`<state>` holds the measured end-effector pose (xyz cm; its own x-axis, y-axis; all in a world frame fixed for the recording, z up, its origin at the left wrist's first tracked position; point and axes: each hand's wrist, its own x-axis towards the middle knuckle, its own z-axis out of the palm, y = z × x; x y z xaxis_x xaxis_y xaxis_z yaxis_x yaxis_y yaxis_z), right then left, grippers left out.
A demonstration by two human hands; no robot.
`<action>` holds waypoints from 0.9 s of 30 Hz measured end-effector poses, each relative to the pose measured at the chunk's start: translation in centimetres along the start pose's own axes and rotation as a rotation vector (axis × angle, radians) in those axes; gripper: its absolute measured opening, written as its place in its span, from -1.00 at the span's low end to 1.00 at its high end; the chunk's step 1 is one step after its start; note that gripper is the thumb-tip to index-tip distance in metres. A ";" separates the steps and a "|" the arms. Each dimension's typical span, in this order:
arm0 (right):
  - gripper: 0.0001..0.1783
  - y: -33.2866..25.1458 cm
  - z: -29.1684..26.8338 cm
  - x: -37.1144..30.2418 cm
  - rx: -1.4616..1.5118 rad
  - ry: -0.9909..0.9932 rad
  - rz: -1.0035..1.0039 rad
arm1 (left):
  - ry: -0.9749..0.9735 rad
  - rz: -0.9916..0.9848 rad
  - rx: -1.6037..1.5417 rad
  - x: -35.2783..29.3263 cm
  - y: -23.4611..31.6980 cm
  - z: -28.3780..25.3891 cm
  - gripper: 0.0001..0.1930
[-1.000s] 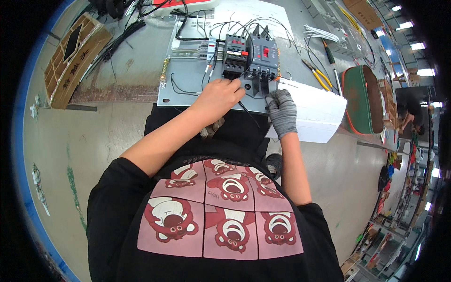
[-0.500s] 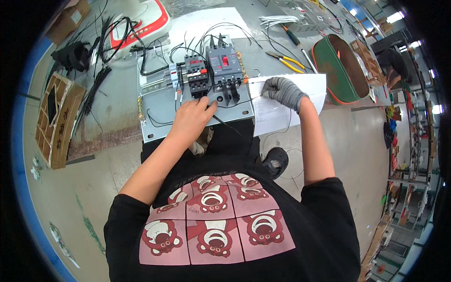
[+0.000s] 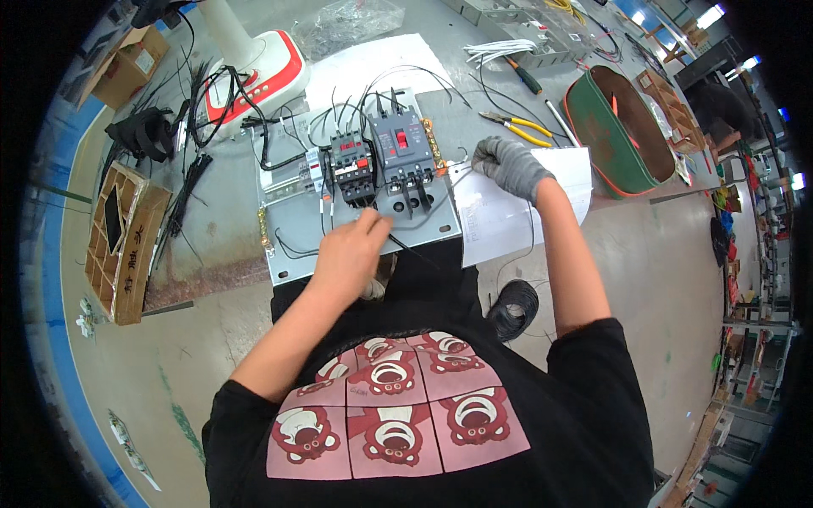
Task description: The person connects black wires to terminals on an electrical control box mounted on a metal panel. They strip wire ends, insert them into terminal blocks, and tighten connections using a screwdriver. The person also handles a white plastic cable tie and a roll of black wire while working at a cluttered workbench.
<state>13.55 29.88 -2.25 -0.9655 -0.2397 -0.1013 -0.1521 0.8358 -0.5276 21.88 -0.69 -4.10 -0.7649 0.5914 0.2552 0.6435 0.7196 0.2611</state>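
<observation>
A grey metal mounting plate [image 3: 326,254] lies at the table's front edge, carrying a circuit breaker [image 3: 402,144] with a red switch, a black contactor [image 3: 351,165] and a slim white-blue module [image 3: 315,172] on a rail. My bare left hand [image 3: 351,250] is just below the contactor, thumb and fingers pinched on a thin black wire. My right hand [image 3: 512,169], in a grey glove, is closed over the white printed sheet [image 3: 500,220], pinching a thin wire. That wire stretches blurred toward the plate; a dark length [image 3: 532,222] hangs below the glove.
Yellow-handled pliers [image 3: 521,129] and a screwdriver [image 3: 525,76] lie behind the sheet. A green open pouch [image 3: 614,127] stands at right. Black cable ties [image 3: 182,199], a divided wooden box [image 3: 127,241] and a red-and-white stand base [image 3: 262,80] are at left.
My left hand has drawn slightly back from the contactor toward me. My right hand stays over the sheet. The wire between them has moved and blurs; the whole view has shifted a little.
</observation>
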 end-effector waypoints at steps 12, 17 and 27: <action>-0.84 -7.5 -3.9 -8.4 0.363 0.142 -0.191 | 0.075 -0.085 -0.712 5.9 4.1 -6.1 -0.87; -0.90 -1.8 -7.2 -12.3 0.463 0.221 -0.010 | 0.103 -0.166 -0.657 4.3 1.1 -8.6 -0.91; -0.89 -7.1 -6.7 -13.8 0.285 0.289 -0.175 | 0.153 0.078 -0.275 4.0 5.8 -10.6 -0.43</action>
<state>26.56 30.56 8.59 -0.9560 -0.1838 0.2285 -0.2932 0.6158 -0.7313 22.85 2.03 8.27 -0.7128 0.5646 0.4161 0.7001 0.5365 0.4712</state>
